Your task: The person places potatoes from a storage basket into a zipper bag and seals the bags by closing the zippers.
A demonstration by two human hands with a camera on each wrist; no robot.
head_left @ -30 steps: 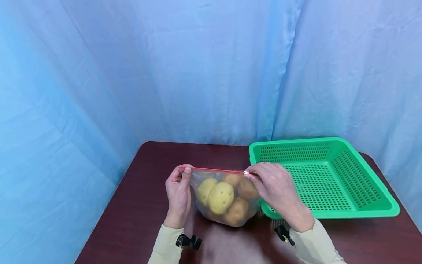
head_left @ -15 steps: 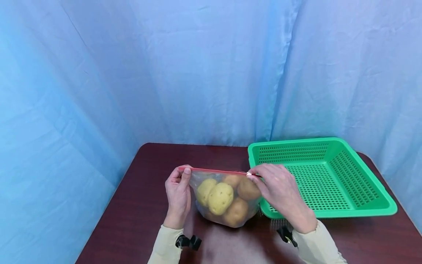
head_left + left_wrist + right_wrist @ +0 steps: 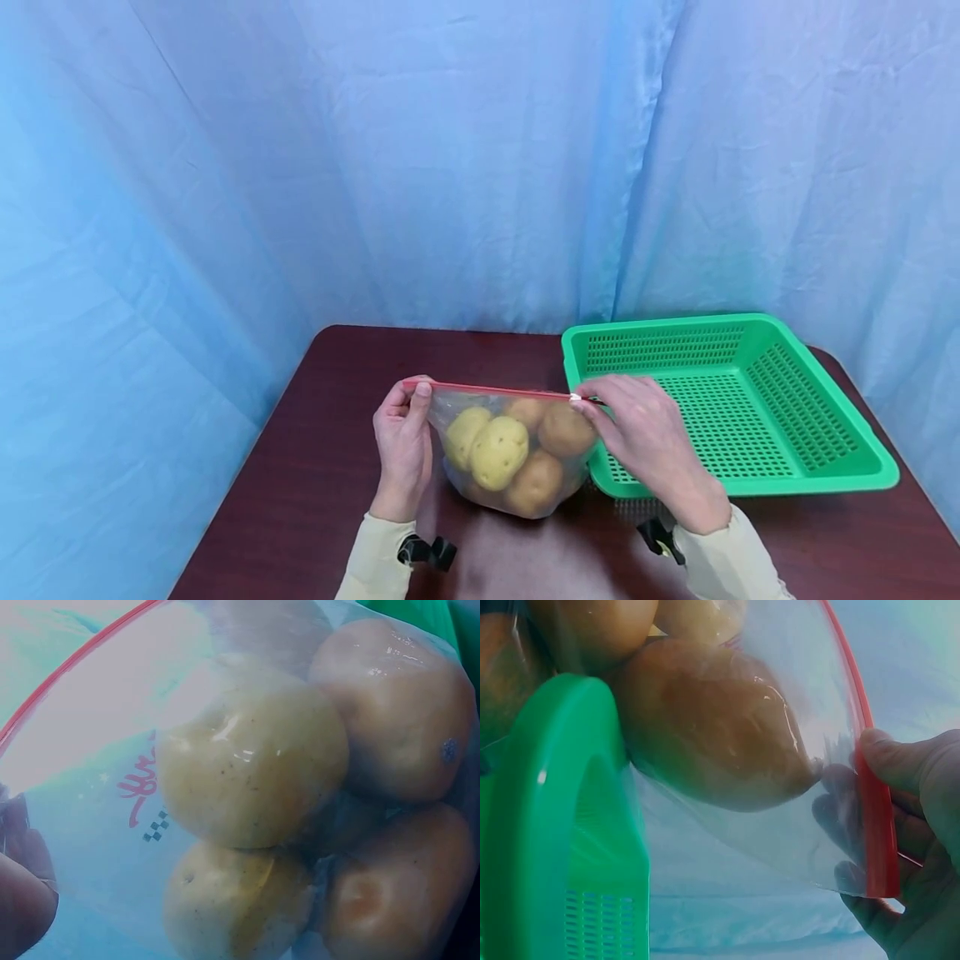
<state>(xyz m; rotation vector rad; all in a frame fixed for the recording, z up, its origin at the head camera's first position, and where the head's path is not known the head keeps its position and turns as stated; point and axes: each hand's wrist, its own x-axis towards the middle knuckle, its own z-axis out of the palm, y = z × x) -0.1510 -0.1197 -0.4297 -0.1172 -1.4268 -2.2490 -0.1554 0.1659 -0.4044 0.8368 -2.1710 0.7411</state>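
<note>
A clear zipper bag (image 3: 480,500) with a red zip strip (image 3: 491,390) stands on the table, holding several potatoes (image 3: 498,452), some pale yellow and some browner. My left hand (image 3: 402,450) pinches the strip's left end between thumb and fingers. At the other end, my right hand (image 3: 647,429) pinches the strip beside a small white slider (image 3: 575,397). In the right wrist view, the thumb presses on the red strip (image 3: 877,832) while the fingers show behind the clear plastic. Red lettering on the bag (image 3: 142,780) shows in the left wrist view.
A green perforated basket (image 3: 780,485) stands on the right, its near left corner close to the bag and partly behind my right hand. The dark red-brown table (image 3: 315,467) extends to the left. Light blue curtains (image 3: 450,167) hang behind it.
My right hand and the white slider have moved a little to the right along the red strip. The left hand keeps its grip on the left end.
</note>
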